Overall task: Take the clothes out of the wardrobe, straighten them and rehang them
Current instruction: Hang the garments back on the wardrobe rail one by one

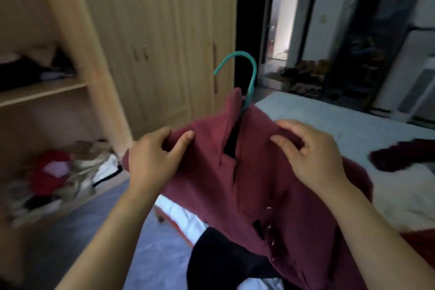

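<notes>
Garment [259,172] of maroon cloth sits on a teal hanger [253,70], held up over the near edge of the bed [317,115], with the hook rising above its collar. The left hand [155,160] pinches the garment's left shoulder between thumb and curled fingers. The right hand [313,155] grips the right shoulder, fingers bent into the cloth. Below the garment lies black cloth [216,261]. Left of the garment stands the wardrobe [153,30], its open shelves holding piled clothes [54,176]. Right of the garment a dark red cloth [400,155] lies on the bed.
</notes>
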Motion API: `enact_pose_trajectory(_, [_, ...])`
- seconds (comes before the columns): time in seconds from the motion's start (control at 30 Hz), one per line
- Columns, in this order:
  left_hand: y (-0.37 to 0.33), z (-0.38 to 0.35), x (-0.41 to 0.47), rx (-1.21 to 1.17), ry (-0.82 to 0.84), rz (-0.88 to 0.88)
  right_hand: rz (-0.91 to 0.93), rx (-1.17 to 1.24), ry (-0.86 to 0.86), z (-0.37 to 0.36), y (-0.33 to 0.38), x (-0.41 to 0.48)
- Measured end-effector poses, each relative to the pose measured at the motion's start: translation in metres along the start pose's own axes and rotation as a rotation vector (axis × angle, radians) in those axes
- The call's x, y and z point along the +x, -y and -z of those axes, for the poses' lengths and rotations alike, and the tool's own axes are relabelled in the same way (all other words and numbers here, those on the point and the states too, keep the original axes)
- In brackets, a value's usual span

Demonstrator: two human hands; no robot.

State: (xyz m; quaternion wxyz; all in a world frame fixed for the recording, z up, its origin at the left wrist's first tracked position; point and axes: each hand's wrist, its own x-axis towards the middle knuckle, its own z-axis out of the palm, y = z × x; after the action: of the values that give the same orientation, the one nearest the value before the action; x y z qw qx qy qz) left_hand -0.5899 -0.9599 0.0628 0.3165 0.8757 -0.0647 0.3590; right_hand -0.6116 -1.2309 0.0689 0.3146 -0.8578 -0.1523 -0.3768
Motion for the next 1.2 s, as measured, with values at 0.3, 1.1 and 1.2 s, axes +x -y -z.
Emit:
enact_pose_trajectory(0.3, [0.185,0.035,-0.065,0.159,0.044,0.526,0.027,0.307,0.414,-0.229,0.027,-0.012])
enact_pose_trajectory(1.1, [0.487,0.127,0.201,0.420,-0.512,0.704,0.481,0.747,0.582,-0.667,0.177,0.301])
enact_pose_trajectory(1.2, [0.545,0.146,0.240,0.382,-0.551,0.673,0.535,0.710,0.625,-0.720,0.194,0.337])
